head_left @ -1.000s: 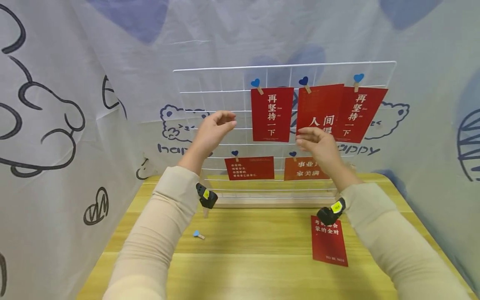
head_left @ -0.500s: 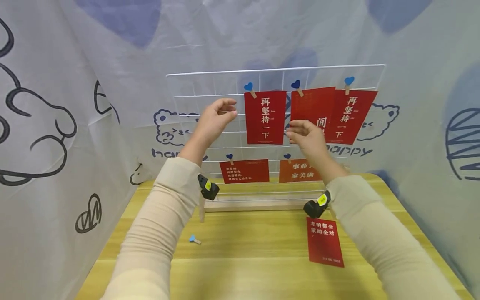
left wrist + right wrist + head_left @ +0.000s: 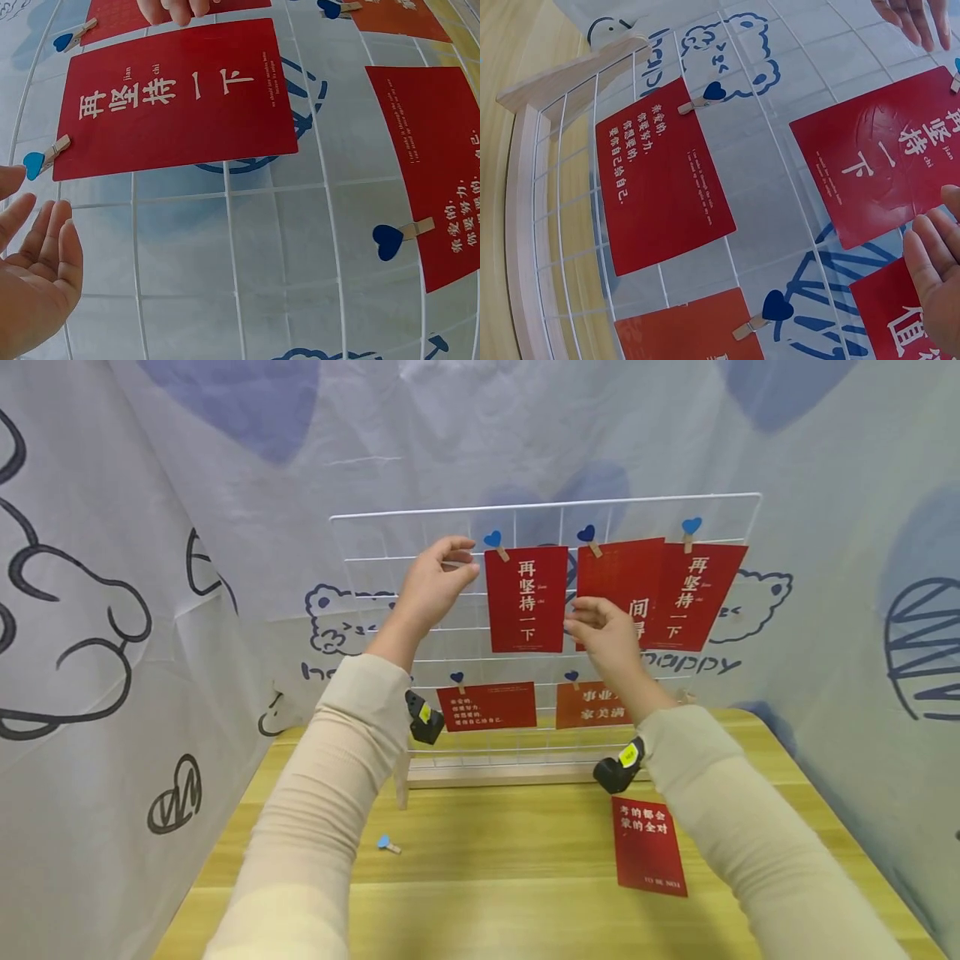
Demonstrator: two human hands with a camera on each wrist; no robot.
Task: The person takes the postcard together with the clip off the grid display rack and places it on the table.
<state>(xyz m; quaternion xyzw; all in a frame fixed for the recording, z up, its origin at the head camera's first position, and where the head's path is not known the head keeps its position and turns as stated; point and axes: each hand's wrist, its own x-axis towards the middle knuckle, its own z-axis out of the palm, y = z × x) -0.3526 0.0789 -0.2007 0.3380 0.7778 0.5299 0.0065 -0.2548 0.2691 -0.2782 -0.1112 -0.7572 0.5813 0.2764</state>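
Note:
A red card (image 3: 526,602) with white vertical characters hangs on the white wire grid rack (image 3: 420,510), held by a wooden clip with a light-blue heart (image 3: 492,539). Beside that clip is my left hand (image 3: 435,578), its fingers loosely bent and apart, holding nothing. In the left wrist view the fingers (image 3: 56,240) sit just below the clip. My right hand (image 3: 606,635) is at the card's right edge, in front of a second red card (image 3: 618,572); its fingers are relaxed around no object. Whether its fingertips touch the first card, I cannot tell.
A third red card (image 3: 705,597) overlaps the second. Lower on the grid hang a red card (image 3: 487,706) and an orange card (image 3: 590,704). On the wooden table (image 3: 480,910) lie a loose heart clip (image 3: 388,844) and a red card (image 3: 649,847). Printed curtain (image 3: 90,610) surrounds it.
My left hand has risen to the height of the first card's clip. The right hand has shifted left to that card's right edge. The view has moved slightly.

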